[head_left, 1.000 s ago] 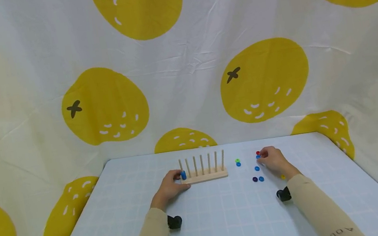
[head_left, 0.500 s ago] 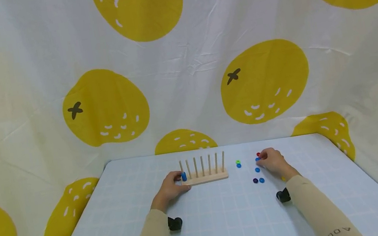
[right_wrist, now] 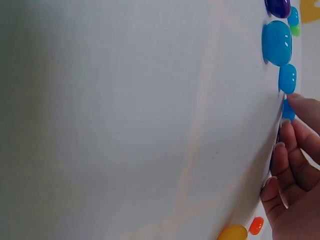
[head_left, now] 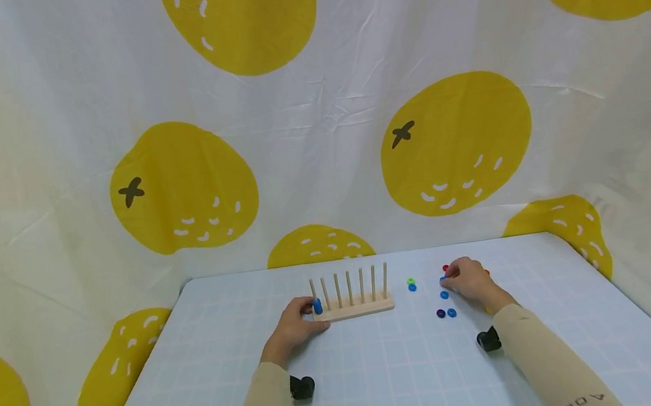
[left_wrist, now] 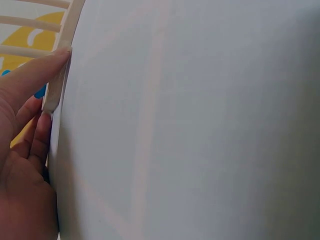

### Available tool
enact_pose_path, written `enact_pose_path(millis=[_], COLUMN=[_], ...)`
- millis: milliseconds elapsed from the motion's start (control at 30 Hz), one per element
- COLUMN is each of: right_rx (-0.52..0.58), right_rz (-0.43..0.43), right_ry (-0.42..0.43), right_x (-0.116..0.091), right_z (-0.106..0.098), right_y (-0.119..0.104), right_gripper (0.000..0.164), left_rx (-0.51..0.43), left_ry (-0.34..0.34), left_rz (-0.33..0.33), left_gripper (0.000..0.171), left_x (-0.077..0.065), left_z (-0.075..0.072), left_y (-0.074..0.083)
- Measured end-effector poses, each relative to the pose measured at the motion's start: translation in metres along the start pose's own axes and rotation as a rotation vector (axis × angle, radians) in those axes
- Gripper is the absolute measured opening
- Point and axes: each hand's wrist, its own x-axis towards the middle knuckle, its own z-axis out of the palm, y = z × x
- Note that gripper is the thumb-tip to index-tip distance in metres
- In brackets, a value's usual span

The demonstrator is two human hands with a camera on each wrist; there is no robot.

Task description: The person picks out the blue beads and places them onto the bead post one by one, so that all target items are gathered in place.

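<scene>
My left hand (head_left: pixel 292 323) holds the left end of a wooden peg rack (head_left: pixel 355 310), thumb along its front edge and fingers behind the end. In the left wrist view the thumb (left_wrist: pixel 45 70) lies across the base. Blue rings (head_left: pixel 318 306) are stacked on the leftmost peg; the other pegs are bare. To the right, my right hand (head_left: pixel 472 281) pinches a blue ring (right_wrist: pixel 288 111) between thumb and fingertips, close to the tabletop. Another blue ring (head_left: pixel 444 295) lies just in front of it, and a red ring (head_left: pixel 446 268) just behind.
A green ring (head_left: pixel 411 281) and a blue ring (head_left: pixel 412 288) lie right of the rack. Nearer the front are a dark purple ring (head_left: pixel 441 314) and a blue ring (head_left: pixel 451 313). A yellow ring (right_wrist: pixel 233 233) and an orange-red ring (right_wrist: pixel 256 226) lie by the right hand.
My right hand has drawn the blue ring slightly nearer and left, away from the red ring. An orange-red ring now shows beyond the hand. My left hand stays on the rack.
</scene>
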Motion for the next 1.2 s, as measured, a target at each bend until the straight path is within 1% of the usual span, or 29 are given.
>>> enact_pose_path(millis=[200, 300, 433, 533, 667, 833, 1033, 1200], right_rx=[-0.016, 0.000, 0.001, -0.032, -0.064, -0.058, -0.009, 0.004], right_rz=[-0.012, -0.028, -0.093, -0.161, -0.231, -0.325, -0.370, -0.421], right_ry=[-0.002, -0.003, 0.011, 0.029, 0.050, 0.084, 0.085, 0.085], right_x=[-0.001, 0.000, -0.001, -0.004, -0.008, -0.014, -0.025, -0.032], right_z=[-0.001, -0.002, -0.005, -0.007, -0.009, -0.009, -0.003, 0.002], right_y=[-0.003, -0.005, -0.011, -0.017, -0.024, -0.035, -0.047, -0.056], right_gripper=[0.030, 0.028, 0.025, 0.024, 0.025, 0.025, 0.027, 0.024], left_rx=[0.004, 0.003, 0.012, 0.019, 0.014, 0.008, 0.018, 0.010], left_ry=[-0.007, -0.003, 0.000, -0.004, -0.005, -0.006, -0.003, -0.002], left_rz=[-0.026, -0.024, -0.017, -0.018, -0.019, -0.019, -0.010, -0.016], left_gripper=[0.068, 0.067, 0.068, 0.069, 0.070, 0.070, 0.069, 0.068], left_x=[0.001, 0.002, 0.003, 0.003, 0.003, 0.004, 0.003, 0.000], left_z=[0.000, -0.001, -0.003, -0.003, -0.001, -0.001, 0.000, -0.001], left_y=[-0.001, -0.001, -0.003, -0.003, -0.003, -0.001, -0.001, 0.001])
